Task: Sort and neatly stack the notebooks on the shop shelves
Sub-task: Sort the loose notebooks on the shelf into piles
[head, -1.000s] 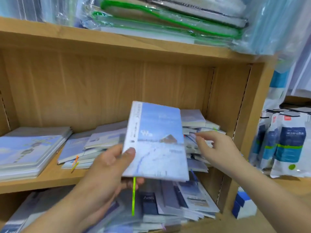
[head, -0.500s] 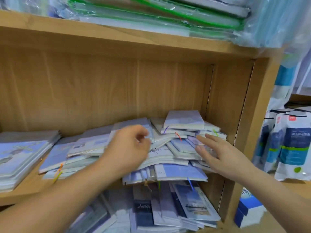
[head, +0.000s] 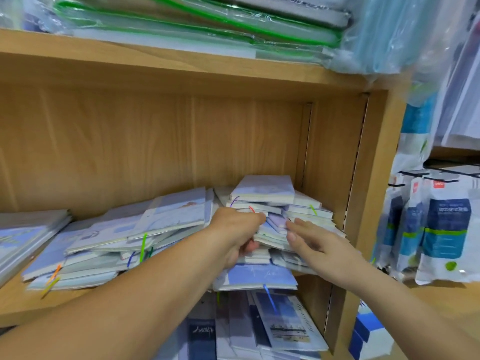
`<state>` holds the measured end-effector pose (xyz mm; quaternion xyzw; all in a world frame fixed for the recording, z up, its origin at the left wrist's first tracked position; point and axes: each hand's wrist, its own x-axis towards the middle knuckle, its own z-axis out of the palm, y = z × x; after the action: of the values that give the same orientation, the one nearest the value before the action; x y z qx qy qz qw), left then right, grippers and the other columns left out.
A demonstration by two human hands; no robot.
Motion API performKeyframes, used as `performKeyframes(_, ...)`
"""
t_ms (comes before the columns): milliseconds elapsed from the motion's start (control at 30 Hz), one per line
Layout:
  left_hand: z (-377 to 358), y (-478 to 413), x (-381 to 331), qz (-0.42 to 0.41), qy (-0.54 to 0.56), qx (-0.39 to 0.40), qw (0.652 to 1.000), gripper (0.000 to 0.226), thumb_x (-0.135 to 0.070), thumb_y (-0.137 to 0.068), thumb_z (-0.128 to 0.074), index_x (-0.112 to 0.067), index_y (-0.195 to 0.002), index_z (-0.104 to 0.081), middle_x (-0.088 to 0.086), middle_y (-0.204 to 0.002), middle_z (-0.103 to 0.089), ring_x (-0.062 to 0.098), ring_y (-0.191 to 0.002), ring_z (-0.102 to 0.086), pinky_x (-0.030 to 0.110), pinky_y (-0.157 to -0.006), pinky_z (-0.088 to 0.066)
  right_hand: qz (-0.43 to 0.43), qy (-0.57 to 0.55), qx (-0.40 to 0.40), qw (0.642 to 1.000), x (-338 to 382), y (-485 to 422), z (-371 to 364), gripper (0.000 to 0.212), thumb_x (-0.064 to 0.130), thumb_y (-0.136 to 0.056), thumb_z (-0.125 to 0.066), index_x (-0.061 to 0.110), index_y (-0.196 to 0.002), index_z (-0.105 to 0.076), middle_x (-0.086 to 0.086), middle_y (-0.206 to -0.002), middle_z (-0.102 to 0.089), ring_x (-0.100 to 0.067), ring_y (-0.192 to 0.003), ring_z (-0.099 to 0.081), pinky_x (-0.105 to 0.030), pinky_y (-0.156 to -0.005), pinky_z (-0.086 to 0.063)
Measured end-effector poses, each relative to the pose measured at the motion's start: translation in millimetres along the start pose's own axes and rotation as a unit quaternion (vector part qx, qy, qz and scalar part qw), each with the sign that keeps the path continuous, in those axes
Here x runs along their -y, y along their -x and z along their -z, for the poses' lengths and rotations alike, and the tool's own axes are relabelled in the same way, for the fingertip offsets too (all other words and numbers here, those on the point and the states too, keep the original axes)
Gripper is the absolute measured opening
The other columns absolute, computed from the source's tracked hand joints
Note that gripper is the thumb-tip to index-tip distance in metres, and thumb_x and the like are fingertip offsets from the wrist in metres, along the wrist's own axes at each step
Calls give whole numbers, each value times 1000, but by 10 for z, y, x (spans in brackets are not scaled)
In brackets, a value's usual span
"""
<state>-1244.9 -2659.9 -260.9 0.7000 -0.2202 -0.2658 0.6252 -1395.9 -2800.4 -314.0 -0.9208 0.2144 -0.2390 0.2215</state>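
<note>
fingers of left hand (head: 235, 233) grip the messy pale-blue notebook pile (head: 265, 189); right hand (head: 320, 244) rests on it, fingers straight.

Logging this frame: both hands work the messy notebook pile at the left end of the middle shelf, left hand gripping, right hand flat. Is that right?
Not quite. The head view shows the messy pile at the right end of the middle shelf, beside the side panel. The rest holds: the left hand grips into it and the right hand is flat.

wooden shelf (head: 15, 302), messy notebooks (head: 166, 216) piled on it
</note>
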Motion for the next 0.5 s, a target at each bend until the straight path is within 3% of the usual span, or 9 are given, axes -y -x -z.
performKeyframes(67,-118,-26,-5,-5,-14,-5,1000,18,-29,-90,-73,-15,-84,-64,0,-51,-59,11,-33,-47,13,-36,-32,13,-29,1,1000,-8,33,-11,47,61,-99,-42,52,-145,-47,18,-164,-27,6,-152,-9,-32,-122,-30)
performKeyframes(167,-223,-65,74,-10,8,-19,1000,5,-17,-88,-68,-12,-88,-66,9,-67,-73,17,-44,-65,17,-40,-36,12,-16,25,999,-30,82,-2,43,71,-96,-30,69,-138,-40,29,-164,-13,5,-153,3,-37,-127,-18)
performKeyframes(267,-202,-81,144,-18,32,-53,998,12,-16,-85,-70,-5,-90,-67,6,-51,-66,20,-45,-60,21,-44,-39,-4,28,33,999,-13,81,-21,47,81,-90,-16,79,-137,-26,30,-165,-3,1,-154,9,-36,-127,-10)
performKeyframes(333,-146,-76,136,-24,65,-72,995,21,-18,-82,-74,2,-86,-68,5,-47,-58,17,-39,-48,19,-42,-36,-9,-3,26,1000,28,64,-18,48,82,-89,-19,79,-136,-28,27,-165,-4,2,-153,12,-30,-124,-9)
performKeyframes(400,-64,-65,133,-27,107,-75,991,21,-19,-79,-76,-4,-73,-62,5,-48,-51,14,-35,-38,17,-39,-29,-12,-34,34,999,52,69,4,46,82,-88,-27,81,-134,-27,28,-166,-5,4,-152,13,-32,-125,-10)
performKeyframes(500,96,-41,178,-32,139,-15,990,23,-19,-78,-78,-13,-66,-59,8,-56,-52,14,-41,-38,19,-42,-26,-17,-29,64,997,60,79,61,53,84,-83,-43,85,-132,-22,29,-166,-2,4,-152,10,-37,-126,-15)
